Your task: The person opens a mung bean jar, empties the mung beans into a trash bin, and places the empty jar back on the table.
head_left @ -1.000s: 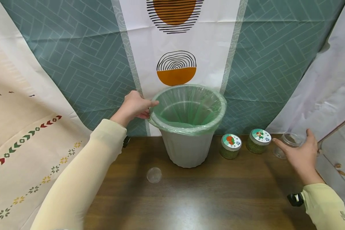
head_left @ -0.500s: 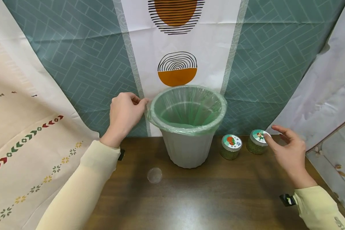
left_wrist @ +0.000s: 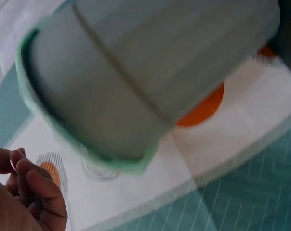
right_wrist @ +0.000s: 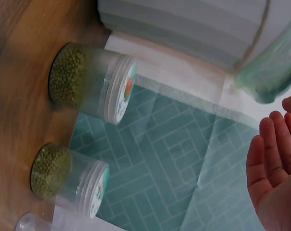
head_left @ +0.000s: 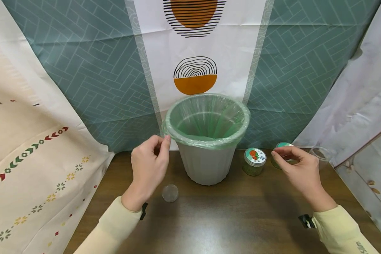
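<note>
A grey trash can [head_left: 207,165] stands at the back middle, lined with a green plastic bag [head_left: 209,132] folded over its rim. My left hand [head_left: 149,171] is in front of the can's left side, fingers loosely curled, with nothing seen between them. My right hand [head_left: 300,173] hovers above the table on the right, fingers relaxed and holding nothing. Left of it stands a lidded jar [head_left: 254,161] of green beans. A second such jar [right_wrist: 68,180] is partly hidden behind that hand in the head view.
An open clear jar [head_left: 320,153] stands at the far right. On the wooden table [head_left: 209,222], a small round clear lid [head_left: 170,193] lies front-left of the can. Patterned cloth [head_left: 108,70] hangs behind, with more cloth at both sides.
My left hand has let go of the bag's left edge and moved down toward me. My right hand has moved left from the clear jar to in front of the second jar.
</note>
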Demonstrator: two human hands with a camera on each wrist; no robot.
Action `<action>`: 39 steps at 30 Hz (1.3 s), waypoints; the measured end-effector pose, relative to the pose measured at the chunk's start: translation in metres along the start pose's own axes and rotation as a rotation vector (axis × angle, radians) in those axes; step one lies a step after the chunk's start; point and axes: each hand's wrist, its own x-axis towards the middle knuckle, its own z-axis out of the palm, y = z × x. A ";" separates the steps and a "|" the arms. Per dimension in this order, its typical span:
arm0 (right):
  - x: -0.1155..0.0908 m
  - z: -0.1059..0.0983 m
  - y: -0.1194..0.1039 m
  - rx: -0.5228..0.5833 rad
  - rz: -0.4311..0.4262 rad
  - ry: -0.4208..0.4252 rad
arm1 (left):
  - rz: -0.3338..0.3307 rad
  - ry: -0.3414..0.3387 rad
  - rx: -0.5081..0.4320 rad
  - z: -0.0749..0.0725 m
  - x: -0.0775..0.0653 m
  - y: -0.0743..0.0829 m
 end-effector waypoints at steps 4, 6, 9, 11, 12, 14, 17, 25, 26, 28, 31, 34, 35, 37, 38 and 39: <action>-0.004 0.006 0.013 -0.028 -0.001 0.006 | 0.079 -0.052 -0.058 0.014 -0.026 0.000; -0.006 0.008 0.015 -0.034 0.008 0.010 | 0.107 -0.093 -0.076 0.022 -0.039 -0.002; -0.007 0.010 0.015 -0.043 0.016 0.015 | 0.110 -0.167 -0.072 0.035 -0.059 -0.007; -0.008 0.011 0.014 -0.045 0.021 0.019 | 0.091 -0.223 -0.066 0.043 -0.072 -0.011; -0.008 0.012 0.015 -0.042 0.024 0.023 | 0.081 -0.251 -0.064 0.047 -0.078 -0.013; -0.009 0.012 0.016 -0.034 0.025 0.029 | 0.066 -0.303 -0.059 0.054 -0.089 -0.016; -0.009 0.013 0.019 -0.022 0.026 0.045 | 0.063 -0.384 -0.088 0.063 -0.103 -0.019; -0.006 0.018 0.031 -0.039 0.094 0.111 | 0.139 -0.621 -0.089 0.078 -0.128 -0.021; -0.006 0.018 0.033 -0.045 0.109 0.121 | 0.150 -0.641 -0.071 0.080 -0.131 -0.022; -0.005 0.019 0.038 -0.070 0.148 0.136 | 0.172 -0.671 -0.037 0.083 -0.136 -0.023; -0.005 0.021 0.047 -0.106 0.207 0.135 | 0.195 -0.707 0.004 0.086 -0.142 -0.025; -0.008 0.024 0.059 -0.128 0.286 0.089 | 0.208 -0.751 0.032 0.089 -0.147 -0.026; -0.009 0.025 0.063 -0.135 0.316 0.061 | 0.211 -0.768 0.041 0.089 -0.148 -0.027; -0.011 0.028 0.071 -0.152 0.368 -0.020 | 0.213 -0.799 0.057 0.090 -0.151 -0.028; -0.012 0.030 0.076 -0.158 0.392 -0.069 | 0.214 -0.811 0.066 0.091 -0.152 -0.029; -0.013 0.032 0.081 -0.165 0.410 -0.116 | 0.215 -0.823 0.073 0.091 -0.152 -0.030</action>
